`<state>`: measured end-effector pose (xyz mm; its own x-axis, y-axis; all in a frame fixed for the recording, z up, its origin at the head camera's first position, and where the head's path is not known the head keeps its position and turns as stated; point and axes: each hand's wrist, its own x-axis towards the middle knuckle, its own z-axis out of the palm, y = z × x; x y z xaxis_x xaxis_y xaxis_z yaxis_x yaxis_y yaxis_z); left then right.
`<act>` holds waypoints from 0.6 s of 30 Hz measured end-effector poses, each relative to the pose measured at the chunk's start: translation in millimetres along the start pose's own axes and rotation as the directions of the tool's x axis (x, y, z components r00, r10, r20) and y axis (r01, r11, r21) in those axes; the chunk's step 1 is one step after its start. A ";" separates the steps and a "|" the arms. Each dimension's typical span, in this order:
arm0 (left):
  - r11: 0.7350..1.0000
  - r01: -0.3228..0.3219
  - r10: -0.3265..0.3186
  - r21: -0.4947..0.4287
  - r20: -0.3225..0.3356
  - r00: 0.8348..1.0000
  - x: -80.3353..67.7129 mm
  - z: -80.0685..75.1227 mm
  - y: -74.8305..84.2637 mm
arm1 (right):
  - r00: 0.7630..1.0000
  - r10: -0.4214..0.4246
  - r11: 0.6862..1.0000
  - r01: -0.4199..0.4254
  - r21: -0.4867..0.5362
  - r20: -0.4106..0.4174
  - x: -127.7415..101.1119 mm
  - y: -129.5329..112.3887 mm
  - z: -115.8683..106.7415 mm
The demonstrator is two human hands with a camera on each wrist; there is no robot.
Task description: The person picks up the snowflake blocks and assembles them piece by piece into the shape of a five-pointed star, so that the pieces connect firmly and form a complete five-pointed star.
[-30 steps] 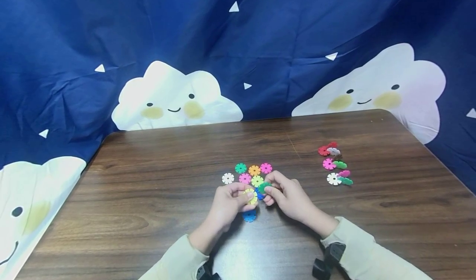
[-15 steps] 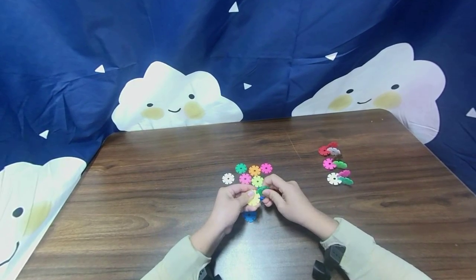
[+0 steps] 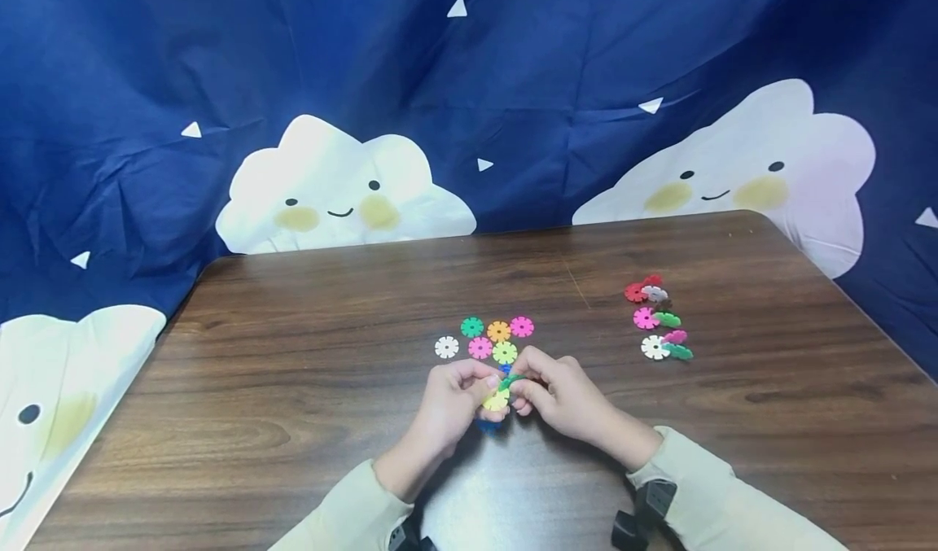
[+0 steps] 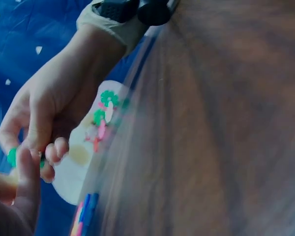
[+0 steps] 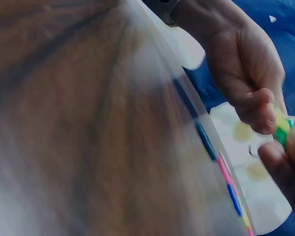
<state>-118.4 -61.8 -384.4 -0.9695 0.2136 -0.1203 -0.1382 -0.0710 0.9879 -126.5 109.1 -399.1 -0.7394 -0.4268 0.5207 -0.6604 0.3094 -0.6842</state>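
Over the table's front middle, my left hand point(image 3: 449, 404) pinches a yellow notched plastic disc point(image 3: 495, 401) between thumb and fingers. A green notched disc point(image 3: 510, 381), turned nearly edge-on, is pinched by my right hand point(image 3: 567, 396). The green disc's edge meets the yellow one's rim at an angle; in the right wrist view the yellow and green point(image 5: 281, 136) overlap between the fingertips. Just beyond the hands lies a yellow-green disc point(image 3: 504, 352). A blue disc point(image 3: 506, 368) peeks out between the hands, and another blue disc point(image 3: 488, 426) is partly hidden below the left fingers.
Loose green point(image 3: 472, 327), orange point(image 3: 498, 331), white point(image 3: 446, 347) and pink point(image 3: 522, 326) discs lie beyond the hands, with a second pink disc point(image 3: 479, 347). On the right, joined discs form a red-and-white cluster point(image 3: 636, 292), a pink-and-green one point(image 3: 646, 317) and a white-pink-green one point(image 3: 655, 347).
The hands have come together, bringing the green disc against the yellow one. The green disc has turned from showing its face to nearly edge-on. The view has tilted slightly.
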 end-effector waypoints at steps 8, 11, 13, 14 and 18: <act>1.000 -0.018 0.019 0.025 -0.039 0.999 -4.3 -2.5 -1.9 | 1.000 -0.015 1.000 0.015 0.006 0.015 2.9 -3.5 5.5; 1.000 -0.023 0.023 0.013 -0.031 0.999 -3.2 -1.8 -3.3 | 0.999 -0.003 1.000 0.003 0.000 0.043 4.5 -1.4 2.3; 1.000 -0.026 0.026 -0.009 -0.026 0.999 -1.4 -1.1 -4.1 | 0.997 0.030 0.999 -0.031 0.014 0.068 6.6 0.8 -0.6; 0.999 -0.027 0.026 -0.022 -0.027 0.999 -0.3 -0.9 -4.4 | 0.995 0.058 0.998 -0.060 0.032 0.079 8.1 2.2 -1.7; 0.996 -0.024 0.019 -0.091 -0.058 0.998 3.5 -0.7 -4.4 | 0.972 0.206 0.957 -0.224 0.183 0.109 13.1 7.9 -2.5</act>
<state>-121.4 -61.5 -389.3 -0.9821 0.1551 -0.1072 -0.1327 -0.1643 0.9774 -141.8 108.2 -396.4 -0.8411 -0.4435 0.3096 -0.4429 0.2363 -0.8648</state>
